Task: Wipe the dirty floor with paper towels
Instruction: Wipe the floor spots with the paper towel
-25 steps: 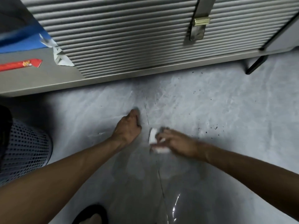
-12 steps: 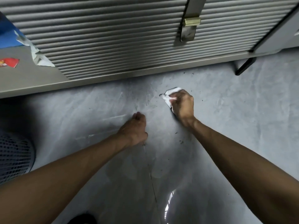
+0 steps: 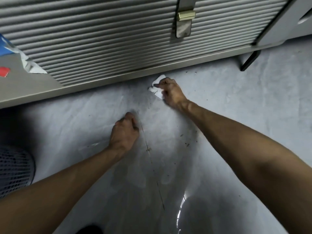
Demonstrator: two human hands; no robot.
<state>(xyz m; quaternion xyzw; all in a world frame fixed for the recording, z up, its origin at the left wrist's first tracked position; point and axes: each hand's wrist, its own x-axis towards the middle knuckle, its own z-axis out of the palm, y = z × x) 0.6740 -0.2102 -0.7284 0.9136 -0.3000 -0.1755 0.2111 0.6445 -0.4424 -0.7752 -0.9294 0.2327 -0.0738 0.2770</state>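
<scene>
My right hand (image 3: 171,93) presses a crumpled white paper towel (image 3: 157,87) onto the grey floor (image 3: 236,105), close to the base of a ribbed roller shutter. The fingers are closed over the towel, and part of it sticks out to the left. My left hand (image 3: 125,132) rests as a fist on the floor, nearer to me and to the left, holding nothing. Dark specks of dirt (image 3: 187,144) lie scattered between the two arms and to the right of the towel.
The grey shutter (image 3: 104,39) with a brass-and-metal latch (image 3: 184,22) fills the top. A white mesh basket (image 3: 15,171) stands at the left edge. A black metal leg (image 3: 249,61) stands at the right. A floor joint (image 3: 150,156) runs toward me.
My right hand has swept the paper towel away from me, from beside the left hand up to the foot of the shutter. The left fist has stayed in place.
</scene>
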